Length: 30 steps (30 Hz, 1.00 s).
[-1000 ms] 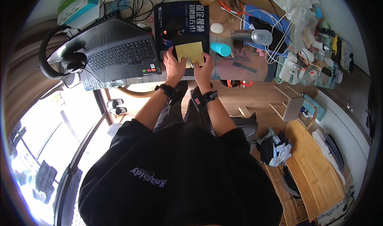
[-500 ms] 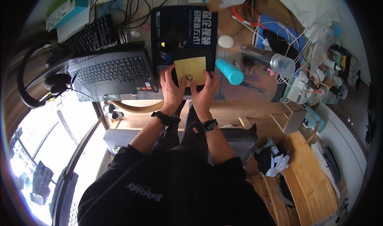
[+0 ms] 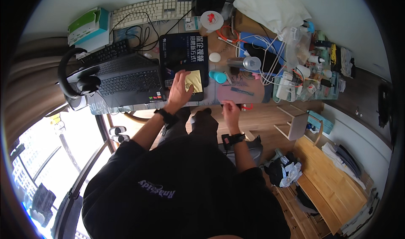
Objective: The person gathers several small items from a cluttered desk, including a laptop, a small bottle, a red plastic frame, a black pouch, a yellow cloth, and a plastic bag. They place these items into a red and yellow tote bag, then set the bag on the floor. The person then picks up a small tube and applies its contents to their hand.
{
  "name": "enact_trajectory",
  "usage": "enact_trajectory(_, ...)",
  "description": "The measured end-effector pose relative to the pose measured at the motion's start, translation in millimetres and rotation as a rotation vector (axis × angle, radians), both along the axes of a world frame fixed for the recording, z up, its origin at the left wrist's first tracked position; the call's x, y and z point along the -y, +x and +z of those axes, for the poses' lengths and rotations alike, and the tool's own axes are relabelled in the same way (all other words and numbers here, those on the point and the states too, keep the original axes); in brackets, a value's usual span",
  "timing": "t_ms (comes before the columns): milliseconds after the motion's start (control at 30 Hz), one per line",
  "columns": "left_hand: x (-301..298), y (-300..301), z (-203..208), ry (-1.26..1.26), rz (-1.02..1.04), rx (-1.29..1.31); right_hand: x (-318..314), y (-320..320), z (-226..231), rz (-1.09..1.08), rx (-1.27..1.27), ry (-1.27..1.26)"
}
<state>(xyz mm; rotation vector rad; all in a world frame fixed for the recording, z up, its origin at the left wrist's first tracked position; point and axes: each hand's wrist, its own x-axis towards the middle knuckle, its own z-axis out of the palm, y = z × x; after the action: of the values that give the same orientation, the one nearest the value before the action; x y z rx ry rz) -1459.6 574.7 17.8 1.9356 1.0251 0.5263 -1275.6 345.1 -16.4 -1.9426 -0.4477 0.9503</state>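
Note:
A small yellow cloth (image 3: 195,79) lies flat on the dark printed desk mat (image 3: 184,51). My left hand (image 3: 180,93) rests on the cloth's left part, fingers stretched out and the thumb reaching over it. A small round ring-like shape on the cloth is mostly covered by this hand. At the desk's front edge, off to the right of the mat, is my right hand (image 3: 230,112). Its fingers are curled together, and what they hold, if anything, is hidden. The turquoise bottle (image 3: 218,77) lies on the desk beyond the right hand.
To the left stands an open laptop (image 3: 126,79) with headphones (image 3: 87,85) beside it. A clear-lidded tumbler (image 3: 249,63), a white mouse (image 3: 214,57) and tangled white cables (image 3: 274,64) sit on the right. A pale keyboard (image 3: 154,10) lies at the back. A stool (image 3: 292,125) stands on the floor.
My right hand has left the cloth and moved right and back to the desk's front edge, its fingers curling in. The left hand stays at the cloth. The head view has shifted.

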Motion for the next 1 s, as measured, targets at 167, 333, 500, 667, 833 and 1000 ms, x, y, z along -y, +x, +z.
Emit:
enact_trajectory(167, -57.5, 43.0, 31.2, -0.03, -0.029, 0.08, 38.4, 66.9, 36.0, -0.172, 0.054, 0.162)
enact_trajectory(333, -131.4, 129.1, 29.5, 0.329, 0.086, 0.133, 54.6, 89.8, 55.9, -0.183, -0.029, 0.258)
enact_trajectory(500, -175.9, 179.1, 7.5, 0.444, 0.009, 0.044, 84.9, 68.9, 69.9, -0.175, -0.047, 0.285)
enact_trajectory(667, -170.5, 166.1, 37.1, 0.446, -0.01, 0.124, 153.2, 42.0, 76.2, -0.265, 0.037, 0.153)
enact_trajectory(833, -86.2, 113.0, 128.0, 0.457, 0.028, 0.159, 234.7, 27.8, 48.2, -0.498, -0.075, 0.117)
enact_trajectory(1000, 36.5, 95.9, 190.0, 0.367, -0.133, 0.323, 304.6, 20.3, -3.2, -0.593, -0.226, 0.053)
